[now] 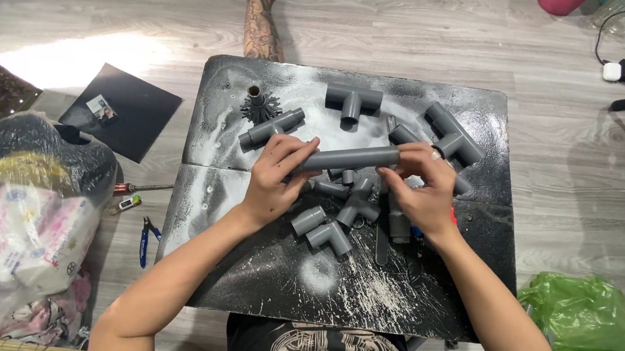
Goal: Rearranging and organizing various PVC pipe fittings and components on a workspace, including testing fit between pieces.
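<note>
Fingers of left hand [277, 174] curled tight round one end of grey pipe [349, 158], thumb pressed along top. Pipe held level, just above black board [259, 283] dusted white. Under it, heap of grey elbow fittings [332, 222], untouched. Further back, grey tee fitting [353, 99] lying alone on board. Right hand [419, 185] clamped on pipe's other end, fingers wrapped close over top, no gap showing. Beyond knuckles, second tee fitting [455, 138] resting near board's far corner. Off to far right, green bag [585, 323] on floor.
</note>
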